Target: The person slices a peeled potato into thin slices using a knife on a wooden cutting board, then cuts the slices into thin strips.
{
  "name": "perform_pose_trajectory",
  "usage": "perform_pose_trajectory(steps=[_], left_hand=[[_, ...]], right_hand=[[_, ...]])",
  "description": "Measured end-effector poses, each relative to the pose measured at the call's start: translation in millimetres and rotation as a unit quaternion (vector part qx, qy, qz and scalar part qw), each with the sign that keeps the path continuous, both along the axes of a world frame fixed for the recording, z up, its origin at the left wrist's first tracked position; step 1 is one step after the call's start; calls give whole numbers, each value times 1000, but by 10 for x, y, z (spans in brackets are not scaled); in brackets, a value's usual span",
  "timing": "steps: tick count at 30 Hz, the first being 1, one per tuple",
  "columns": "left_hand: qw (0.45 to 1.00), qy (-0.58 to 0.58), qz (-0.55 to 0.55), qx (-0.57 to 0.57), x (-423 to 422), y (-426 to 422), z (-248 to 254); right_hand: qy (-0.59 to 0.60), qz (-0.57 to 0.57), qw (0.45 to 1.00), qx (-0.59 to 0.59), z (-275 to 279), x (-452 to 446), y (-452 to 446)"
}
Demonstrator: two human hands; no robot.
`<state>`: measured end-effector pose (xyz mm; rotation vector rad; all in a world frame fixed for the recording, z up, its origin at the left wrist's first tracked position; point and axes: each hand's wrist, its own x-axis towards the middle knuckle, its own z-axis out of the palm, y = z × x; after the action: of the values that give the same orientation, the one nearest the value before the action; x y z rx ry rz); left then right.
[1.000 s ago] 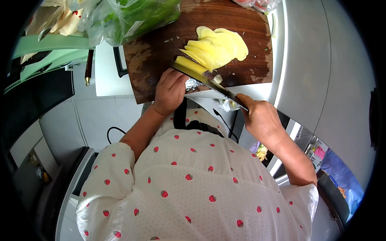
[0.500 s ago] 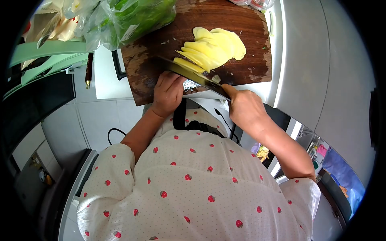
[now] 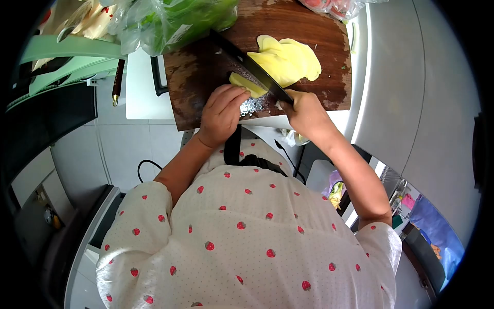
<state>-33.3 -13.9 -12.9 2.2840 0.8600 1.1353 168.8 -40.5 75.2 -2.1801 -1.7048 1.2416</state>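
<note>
My right hand (image 3: 310, 116) is wrapped round the handle of a dark kitchen knife (image 3: 251, 66), whose blade runs diagonally up and left over the board. On the near side of the blade lies a remaining chunk of peeled potato (image 3: 245, 82). The fingertips of my left hand (image 3: 221, 112) are curled together against that chunk. Beyond the blade, thin yellow potato slices (image 3: 296, 61) lie fanned in an overlapping heap, partly covered by the knife. All of this rests on a wet brown wooden cutting board (image 3: 334, 87).
A clear plastic bag of green vegetables (image 3: 190, 26) leans over the board's far left corner. Another plastic bag with red contents (image 3: 337, 7) sits at the back right. To the left are a green rack (image 3: 77, 47) and a hanging brown-handled item (image 3: 118, 82).
The knife has swung across to the far side of the potato chunk, against the slices, with its tip farther away. My left hand has shifted slightly right onto the chunk.
</note>
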Motion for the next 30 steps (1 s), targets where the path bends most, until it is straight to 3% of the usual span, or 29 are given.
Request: perform_pose_trajectory(steps=[6, 15, 30], left_hand=[[1000, -10, 0, -1, -11, -10, -33], [1000, -16, 3, 3, -12, -22, -22], [1000, -7, 16, 5, 2, -43, -30]], right_hand=[[-52, 56, 996, 40, 408, 20, -217], [-88, 63, 994, -25, 705, 101, -473], [-121, 84, 986, -72, 693, 36, -398]])
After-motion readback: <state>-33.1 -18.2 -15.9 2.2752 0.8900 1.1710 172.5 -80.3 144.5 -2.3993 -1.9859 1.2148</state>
